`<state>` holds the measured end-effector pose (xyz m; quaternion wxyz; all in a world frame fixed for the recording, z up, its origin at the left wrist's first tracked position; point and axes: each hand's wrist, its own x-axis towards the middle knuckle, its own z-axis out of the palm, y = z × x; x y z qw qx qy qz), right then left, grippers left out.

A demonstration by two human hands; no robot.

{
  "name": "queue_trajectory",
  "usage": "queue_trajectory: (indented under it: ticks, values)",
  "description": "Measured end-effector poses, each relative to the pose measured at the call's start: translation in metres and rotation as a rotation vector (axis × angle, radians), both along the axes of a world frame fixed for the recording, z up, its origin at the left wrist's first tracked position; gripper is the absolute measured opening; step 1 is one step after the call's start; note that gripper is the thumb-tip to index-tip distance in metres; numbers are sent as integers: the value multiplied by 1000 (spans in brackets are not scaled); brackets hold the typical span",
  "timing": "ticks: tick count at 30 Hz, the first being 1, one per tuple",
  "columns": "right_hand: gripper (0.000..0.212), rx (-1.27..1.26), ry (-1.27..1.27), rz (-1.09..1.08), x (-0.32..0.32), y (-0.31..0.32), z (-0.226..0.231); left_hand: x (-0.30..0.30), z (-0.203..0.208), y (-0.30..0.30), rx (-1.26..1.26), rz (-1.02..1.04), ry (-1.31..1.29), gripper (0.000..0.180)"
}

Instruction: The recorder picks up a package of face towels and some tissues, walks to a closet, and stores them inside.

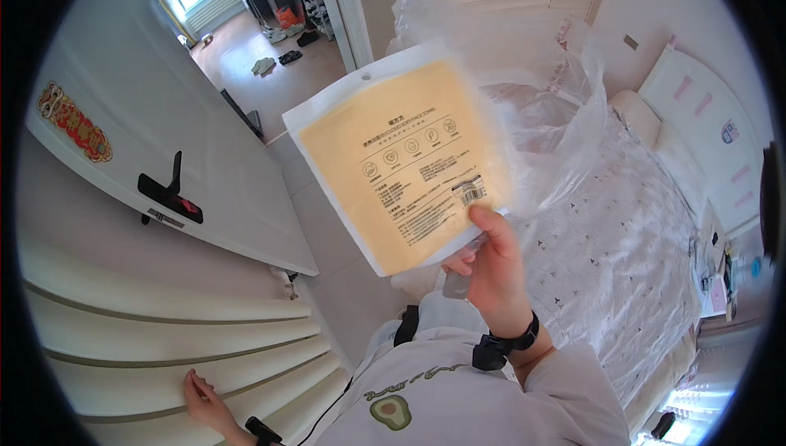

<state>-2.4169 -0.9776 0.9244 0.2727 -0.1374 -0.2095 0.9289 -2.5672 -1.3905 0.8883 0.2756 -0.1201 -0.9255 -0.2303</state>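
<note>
A flat yellow packet (352,151) with a white border, a hang hole and printing on its face is held up before my chest. My right hand (494,270) grips its lower right corner, the thumb on the printed side and the fingers behind it. At the lower left, my left hand (206,405) rests against or close to a cream slatted panel (164,348). Its fingers are loosely bent, and nothing shows in them. Behind the packet, a large clear plastic bag (565,135) stands crumpled on the bed; the packet hides part of it.
A bed (606,258) with a pale patterned cover fills the right side, its white headboard (704,119) beyond. On the left a white door (164,119) with a black handle (170,192) stands ajar. Shoes (264,66) lie on the floor past the doorway.
</note>
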Motion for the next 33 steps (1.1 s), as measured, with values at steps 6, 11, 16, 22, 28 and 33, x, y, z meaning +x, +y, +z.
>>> queue_trajectory:
  ticks: [6,11,16,22,28,33]
  values:
    - [23,5,154,71,5,8,-5,-6,5,6,-210,-13,101,15]
    - [23,-16,135,49,10,9,0,-8,10,5,-234,-32,15,15]
    - [21,-16,143,76,11,11,3,-7,17,8,-208,-30,-27,15]
    - [22,-29,115,74,12,12,2,5,12,6,-186,4,-101,16]
    - [21,-17,106,70,10,9,3,18,4,2,19,33,-12,18]
    - [25,-8,17,28,5,8,0,28,7,-6,13,110,49,20]
